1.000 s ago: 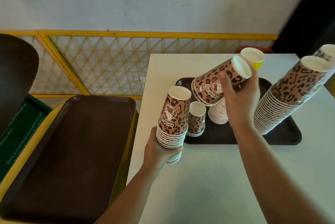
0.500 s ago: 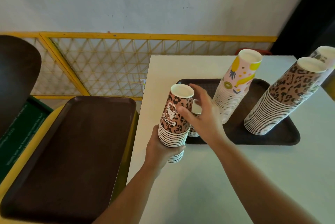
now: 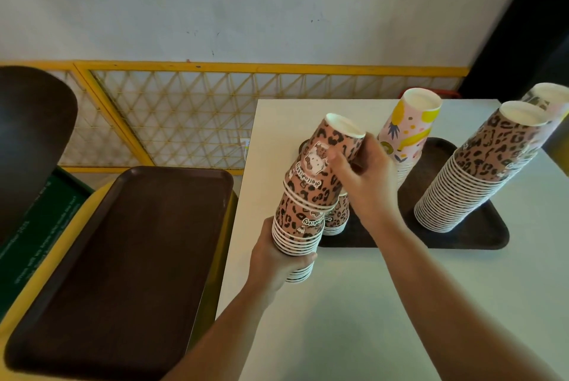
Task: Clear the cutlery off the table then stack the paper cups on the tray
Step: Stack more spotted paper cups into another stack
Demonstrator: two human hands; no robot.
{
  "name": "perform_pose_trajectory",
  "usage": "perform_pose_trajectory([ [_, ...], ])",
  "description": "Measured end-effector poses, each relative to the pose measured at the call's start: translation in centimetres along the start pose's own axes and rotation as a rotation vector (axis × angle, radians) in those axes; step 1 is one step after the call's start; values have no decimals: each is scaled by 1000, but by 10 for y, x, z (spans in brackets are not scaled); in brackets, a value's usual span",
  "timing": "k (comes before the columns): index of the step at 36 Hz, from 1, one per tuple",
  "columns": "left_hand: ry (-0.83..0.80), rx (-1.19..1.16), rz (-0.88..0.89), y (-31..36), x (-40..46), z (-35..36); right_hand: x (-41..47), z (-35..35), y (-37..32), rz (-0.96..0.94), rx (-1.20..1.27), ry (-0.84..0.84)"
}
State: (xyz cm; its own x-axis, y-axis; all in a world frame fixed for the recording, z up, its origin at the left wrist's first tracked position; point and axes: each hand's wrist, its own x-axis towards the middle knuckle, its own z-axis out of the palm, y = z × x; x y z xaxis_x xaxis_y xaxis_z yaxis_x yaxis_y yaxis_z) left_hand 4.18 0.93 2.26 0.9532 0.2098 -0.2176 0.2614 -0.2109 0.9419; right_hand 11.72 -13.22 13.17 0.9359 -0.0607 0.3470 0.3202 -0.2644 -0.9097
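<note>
My left hand grips the base of a leopard-print paper cup stack above the white table's left edge. My right hand holds a tilted leopard-print cup whose rim sits over the top of that stack. Behind them lies a dark brown tray. On it stand a short leopard stack, a pink fruit-print stack and a tall leaning leopard stack. No cutlery is visible.
Another cup stack leans at the far right edge. An empty brown tray rests on a yellow surface left of the table. A yellow lattice railing runs along the wall behind. A dark rounded object stands far left.
My right hand went from the pink stack to the short leopard stack on the tray, then came up holding a leopard cup onto the top of the stack in my left hand.
</note>
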Motion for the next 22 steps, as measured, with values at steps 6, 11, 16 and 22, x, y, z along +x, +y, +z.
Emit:
perform_pose_trajectory([
  [6, 14, -5, -14, -3, 1, -1, 21, -21, -11, -23, 138, 241],
  [11, 28, -28, -24, -1, 1, -2, 28, -28, 9, -29, -57, 319],
  [16, 8, -63, -38, 2, 3, -2, 13, -18, 44, 48, -151, 212],
  [22, -15, -120, -58, 6, 4, -1, -8, -6, 57, 85, -247, 43],
])
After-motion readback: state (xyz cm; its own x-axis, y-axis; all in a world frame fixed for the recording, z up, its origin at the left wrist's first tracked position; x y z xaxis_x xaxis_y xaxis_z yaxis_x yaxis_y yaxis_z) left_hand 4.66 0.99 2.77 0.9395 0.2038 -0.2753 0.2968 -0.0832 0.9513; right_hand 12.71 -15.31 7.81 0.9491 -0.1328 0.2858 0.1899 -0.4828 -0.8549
